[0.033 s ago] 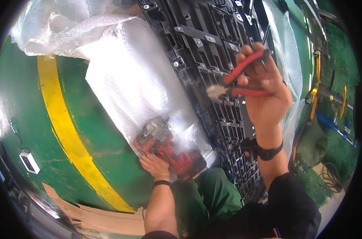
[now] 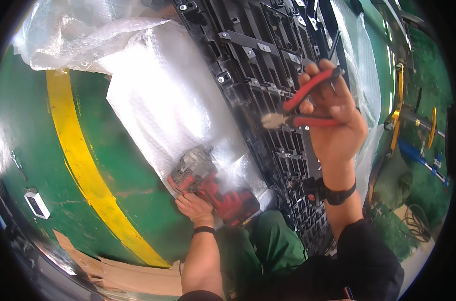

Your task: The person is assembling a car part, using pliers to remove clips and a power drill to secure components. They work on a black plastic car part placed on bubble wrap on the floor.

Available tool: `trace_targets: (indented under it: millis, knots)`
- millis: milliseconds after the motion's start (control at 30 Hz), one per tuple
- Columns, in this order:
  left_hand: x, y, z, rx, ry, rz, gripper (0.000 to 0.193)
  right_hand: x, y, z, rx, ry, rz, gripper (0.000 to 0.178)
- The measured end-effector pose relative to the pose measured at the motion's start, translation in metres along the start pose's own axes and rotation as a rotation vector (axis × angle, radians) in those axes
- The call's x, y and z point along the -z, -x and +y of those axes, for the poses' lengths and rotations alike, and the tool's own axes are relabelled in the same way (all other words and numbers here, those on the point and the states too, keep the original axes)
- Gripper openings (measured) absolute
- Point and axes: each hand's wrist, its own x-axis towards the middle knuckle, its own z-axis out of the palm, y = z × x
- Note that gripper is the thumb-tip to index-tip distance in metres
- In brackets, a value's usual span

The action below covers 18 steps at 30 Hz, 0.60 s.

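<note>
The green floor (image 2: 122,185) bore a yellow stripe (image 2: 82,155) at left. A black lattice panel (image 2: 258,50) stood right of the shiny wrapping sheet (image 2: 162,90). The red-and-black power tool (image 2: 223,198) rested at the sheet's near end. The left hand (image 2: 194,206) touched its left side; finger closure could not be told, the tips seeming hidden. Over the panel, the right hand's (image 2: 333,103) curled fingers gripped red-handled pliers (image 2: 308,121), handles spread.

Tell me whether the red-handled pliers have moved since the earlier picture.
Yes, slightly: against the black lattice panel, the red-handled pliers in the right hand sit a little lower in view.
</note>
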Motion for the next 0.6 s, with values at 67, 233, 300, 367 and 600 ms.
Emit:
trace_targets:
  millis: [67,233,300,367,600]
  knots:
    - [-0.001,0.001,-0.001,0.005,-0.003,0.001,0.044,0.008,0.016,0.001,-0.049,0.018,0.052,0.081]
    - [-0.003,0.006,-0.002,0.048,-0.022,-0.078,0.044,0.007,0.039,0.001,-0.073,0.144,0.067,0.09]
    - [-0.002,0.002,0.001,0.022,-0.009,-0.011,0.042,0.002,0.044,0.003,-0.071,0.164,0.039,0.091]
    - [-0.003,0.0,0.002,0.005,0.003,0.018,0.041,0.004,0.05,0.004,-0.076,0.168,0.0,0.091]
    - [-0.005,0.004,-0.002,-0.003,-0.045,0.0,0.042,0.023,0.074,0.015,-0.165,0.156,0.0,0.093]
